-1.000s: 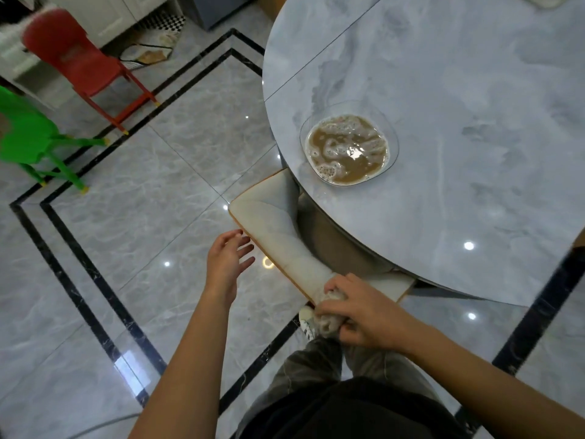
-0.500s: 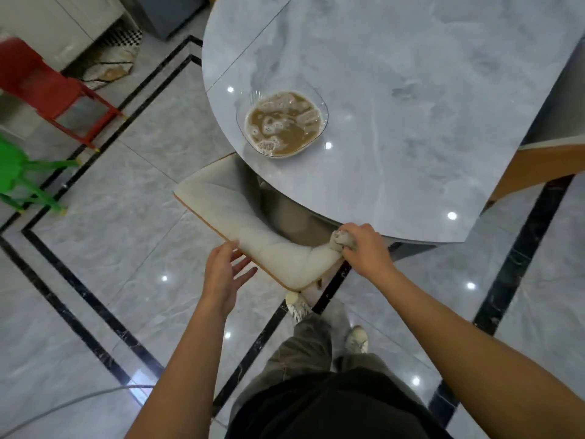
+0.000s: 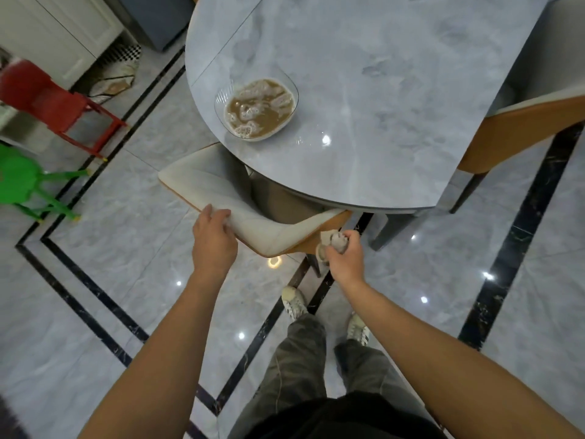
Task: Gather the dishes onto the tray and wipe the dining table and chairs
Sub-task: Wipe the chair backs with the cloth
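Note:
A cream-backed dining chair (image 3: 202, 182) with an orange rim is tucked under the grey marble table (image 3: 395, 106). My left hand (image 3: 213, 240) grips the top edge of its backrest. My right hand (image 3: 343, 258) is closed around a crumpled grey cloth (image 3: 335, 240), held just off the backrest's right corner. A clear glass bowl (image 3: 256, 109) with brown foamy liquid stands near the table's near-left edge.
A second orange-backed chair (image 3: 522, 128) is pushed in at the table's right side. A red plastic chair (image 3: 53, 106) and a green stool (image 3: 25, 182) stand on the glossy tiled floor at the left. My feet are below the chair.
My left hand went from hovering open to gripping the backrest's top edge. My right hand with the cloth slid off the backrest's right end and now sits beside its corner.

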`<state>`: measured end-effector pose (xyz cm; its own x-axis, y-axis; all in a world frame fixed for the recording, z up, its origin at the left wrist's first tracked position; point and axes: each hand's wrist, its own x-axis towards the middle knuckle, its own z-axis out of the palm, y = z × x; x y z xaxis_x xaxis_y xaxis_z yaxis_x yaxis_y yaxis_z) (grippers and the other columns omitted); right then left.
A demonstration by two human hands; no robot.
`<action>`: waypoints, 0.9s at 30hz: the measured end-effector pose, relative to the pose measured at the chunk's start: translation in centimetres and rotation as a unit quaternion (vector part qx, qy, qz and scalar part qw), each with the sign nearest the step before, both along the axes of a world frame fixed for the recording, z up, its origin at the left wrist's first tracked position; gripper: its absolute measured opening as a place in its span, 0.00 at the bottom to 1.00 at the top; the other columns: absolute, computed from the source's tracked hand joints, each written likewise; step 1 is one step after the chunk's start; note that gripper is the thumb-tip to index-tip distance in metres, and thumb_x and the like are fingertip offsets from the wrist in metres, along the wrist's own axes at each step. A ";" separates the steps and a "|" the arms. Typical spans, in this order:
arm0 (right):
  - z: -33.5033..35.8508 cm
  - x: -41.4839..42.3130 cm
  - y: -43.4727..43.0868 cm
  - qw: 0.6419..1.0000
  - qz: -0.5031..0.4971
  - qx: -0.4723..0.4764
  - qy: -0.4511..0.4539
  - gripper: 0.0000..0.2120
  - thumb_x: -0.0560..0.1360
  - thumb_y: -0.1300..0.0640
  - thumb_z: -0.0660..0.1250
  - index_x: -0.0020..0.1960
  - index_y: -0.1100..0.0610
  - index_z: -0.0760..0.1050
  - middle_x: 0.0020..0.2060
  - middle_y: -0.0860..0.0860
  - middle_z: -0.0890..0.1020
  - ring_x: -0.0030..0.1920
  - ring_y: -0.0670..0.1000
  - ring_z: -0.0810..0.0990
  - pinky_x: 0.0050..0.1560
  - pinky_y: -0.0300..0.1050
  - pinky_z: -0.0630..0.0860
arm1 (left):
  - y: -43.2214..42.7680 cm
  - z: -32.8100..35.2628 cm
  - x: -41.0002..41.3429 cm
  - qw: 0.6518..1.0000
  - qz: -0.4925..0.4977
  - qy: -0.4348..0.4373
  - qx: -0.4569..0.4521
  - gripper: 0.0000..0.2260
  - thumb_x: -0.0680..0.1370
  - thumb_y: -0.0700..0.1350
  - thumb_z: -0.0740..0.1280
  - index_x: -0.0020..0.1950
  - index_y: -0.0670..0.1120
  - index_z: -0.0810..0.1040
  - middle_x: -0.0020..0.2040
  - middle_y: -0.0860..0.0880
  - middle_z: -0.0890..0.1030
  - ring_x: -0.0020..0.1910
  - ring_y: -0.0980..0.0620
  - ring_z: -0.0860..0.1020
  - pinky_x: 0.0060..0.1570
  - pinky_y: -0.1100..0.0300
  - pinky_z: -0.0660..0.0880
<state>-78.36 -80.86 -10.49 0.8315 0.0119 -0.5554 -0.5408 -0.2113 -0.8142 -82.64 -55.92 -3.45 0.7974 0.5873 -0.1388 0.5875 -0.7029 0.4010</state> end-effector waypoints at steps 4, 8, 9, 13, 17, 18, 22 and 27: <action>-2.4 2.4 1.6 0.991 -0.079 0.024 0.101 0.12 0.79 0.61 0.67 0.58 0.52 0.69 0.55 0.55 0.79 0.49 0.53 0.78 0.50 0.51 0.80 | 0.4 -0.3 -0.3 0.997 -0.030 0.046 0.049 0.16 0.86 0.44 0.59 0.73 0.47 0.75 0.82 0.43 0.64 0.80 0.41 0.63 0.64 0.40 0.74; -3.5 3.2 3.9 0.976 -0.134 0.065 0.158 0.13 0.79 0.66 0.65 0.54 0.49 0.67 0.55 0.57 0.79 0.52 0.56 0.79 0.58 0.59 0.80 | 1.1 -0.3 -0.3 0.994 -0.055 0.065 0.075 0.15 0.85 0.46 0.60 0.71 0.48 0.76 0.80 0.43 0.66 0.78 0.40 0.66 0.63 0.39 0.75; -3.6 3.1 4.3 0.972 -0.149 0.082 0.164 0.14 0.79 0.67 0.65 0.53 0.49 0.67 0.56 0.58 0.79 0.53 0.57 0.80 0.58 0.60 0.81 | 1.2 -0.3 -0.2 0.993 -0.064 0.065 0.081 0.15 0.85 0.46 0.60 0.70 0.48 0.76 0.79 0.42 0.67 0.77 0.40 0.67 0.63 0.39 0.75; -2.7 1.5 5.6 0.954 -0.203 0.136 0.173 0.15 0.80 0.68 0.64 0.59 0.50 0.69 0.53 0.55 0.80 0.51 0.57 0.82 0.43 0.52 0.82 | 2.3 -0.3 -0.8 0.986 -0.118 0.035 0.111 0.13 0.84 0.47 0.63 0.67 0.48 0.79 0.73 0.41 0.73 0.72 0.38 0.70 0.64 0.39 0.74; -1.8 -0.5 7.1 0.955 -0.211 0.137 0.155 0.16 0.79 0.68 0.62 0.58 0.49 0.69 0.55 0.58 0.79 0.49 0.57 0.81 0.41 0.49 0.78 | 4.0 -0.4 -1.1 0.980 -0.164 0.008 0.111 0.13 0.84 0.49 0.63 0.66 0.49 0.80 0.69 0.41 0.74 0.71 0.39 0.70 0.66 0.42 0.71; -1.6 -0.8 7.4 0.956 -0.214 0.133 0.150 0.16 0.79 0.69 0.62 0.58 0.49 0.68 0.55 0.59 0.79 0.49 0.57 0.80 0.43 0.51 0.79 | 4.2 -0.4 -1.1 0.980 -0.173 0.005 0.103 0.13 0.84 0.49 0.63 0.66 0.49 0.80 0.68 0.42 0.74 0.70 0.39 0.70 0.67 0.43 0.70; -0.2 -3.0 9.5 0.952 -0.243 0.141 0.123 0.17 0.79 0.72 0.61 0.52 0.49 0.68 0.55 0.58 0.78 0.52 0.59 0.80 0.52 0.59 0.81 | 6.1 0.1 -1.6 0.971 -0.226 0.004 0.078 0.14 0.84 0.51 0.62 0.68 0.51 0.79 0.68 0.44 0.73 0.70 0.41 0.70 0.68 0.44 0.68; 1.5 -5.5 12.0 0.944 -0.284 0.144 0.091 0.16 0.79 0.72 0.61 0.54 0.51 0.68 0.52 0.57 0.78 0.48 0.56 0.79 0.49 0.55 0.79 | 9.0 1.1 -1.9 0.955 -0.295 0.036 0.018 0.21 0.85 0.55 0.60 0.78 0.53 0.70 0.77 0.47 0.68 0.76 0.45 0.65 0.72 0.43 0.65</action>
<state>-83.84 -68.84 -8.99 0.6402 -0.2337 -0.7318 -0.6371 0.3706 -0.6758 -84.55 -46.97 -2.39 0.9800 0.0443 -0.1942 0.1102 -0.9327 0.3435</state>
